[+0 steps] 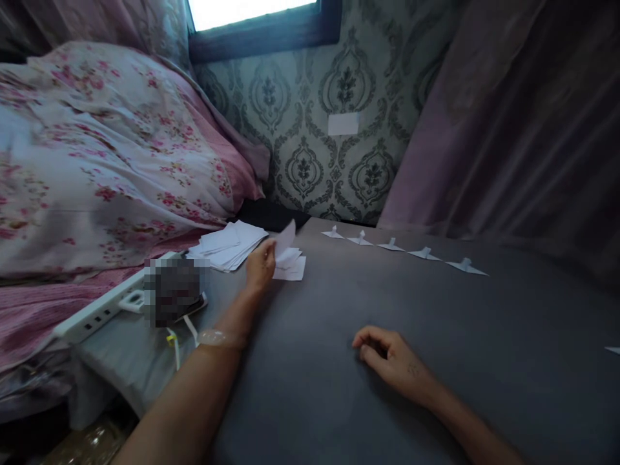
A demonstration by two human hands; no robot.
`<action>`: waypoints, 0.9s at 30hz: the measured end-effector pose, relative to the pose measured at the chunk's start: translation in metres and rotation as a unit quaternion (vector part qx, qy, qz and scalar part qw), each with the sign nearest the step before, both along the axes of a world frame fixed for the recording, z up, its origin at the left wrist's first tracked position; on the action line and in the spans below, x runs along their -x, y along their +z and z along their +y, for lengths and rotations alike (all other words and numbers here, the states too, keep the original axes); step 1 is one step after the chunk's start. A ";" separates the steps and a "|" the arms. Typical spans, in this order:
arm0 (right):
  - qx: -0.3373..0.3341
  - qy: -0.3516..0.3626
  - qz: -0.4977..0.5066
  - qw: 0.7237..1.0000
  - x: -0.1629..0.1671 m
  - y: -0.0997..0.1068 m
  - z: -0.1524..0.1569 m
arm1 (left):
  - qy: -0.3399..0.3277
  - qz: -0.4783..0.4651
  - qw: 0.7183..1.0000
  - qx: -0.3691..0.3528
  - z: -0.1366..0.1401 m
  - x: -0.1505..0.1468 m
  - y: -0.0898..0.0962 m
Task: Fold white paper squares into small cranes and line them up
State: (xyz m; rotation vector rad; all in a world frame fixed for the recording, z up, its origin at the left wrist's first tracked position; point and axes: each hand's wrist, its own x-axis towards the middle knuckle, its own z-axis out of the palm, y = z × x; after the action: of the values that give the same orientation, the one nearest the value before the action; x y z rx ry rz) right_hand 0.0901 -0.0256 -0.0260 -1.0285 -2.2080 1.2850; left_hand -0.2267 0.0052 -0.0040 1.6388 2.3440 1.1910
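My left hand (261, 265) reaches forward and pinches a sheet of white paper (285, 240), lifted up on edge. Beneath that sheet lie a few more white papers (293, 270). Just to the left of the hand, a stack of white papers (225, 245) is spread unevenly on the grey surface (320, 361). My right hand (387, 355) is held low over the middle of that surface, its fingers loosely curled towards the thumb with nothing visible in them. Beyond it, several folded white paper shapes (389, 244) stand in a slanting row.
A white power strip (104, 314) with cables runs along the left edge, beside a blurred dark object (174, 292). Floral bedding (111, 148) is piled at the left. Patterned wallpaper (303, 168) backs the surface, and a pink curtain (436, 142) hangs at right.
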 end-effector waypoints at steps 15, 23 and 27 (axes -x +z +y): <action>0.113 -0.261 0.248 0.926 -0.022 0.004 0.020 | -0.354 -0.530 0.767 0.076 -0.022 -0.123 -0.003; 0.137 -0.261 0.268 0.917 -0.023 0.006 0.016 | -0.366 -0.531 0.750 0.145 -0.031 -0.133 0.004; 0.154 -0.243 0.285 0.914 -0.022 0.004 0.018 | -0.357 -0.501 0.775 0.146 -0.032 -0.137 0.002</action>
State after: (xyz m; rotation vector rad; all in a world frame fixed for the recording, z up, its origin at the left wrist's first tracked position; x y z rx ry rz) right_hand 0.1124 -0.0079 -0.0220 -1.0488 -1.2448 1.4746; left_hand -0.0900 -0.0271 -0.0024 1.1175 1.0224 1.0272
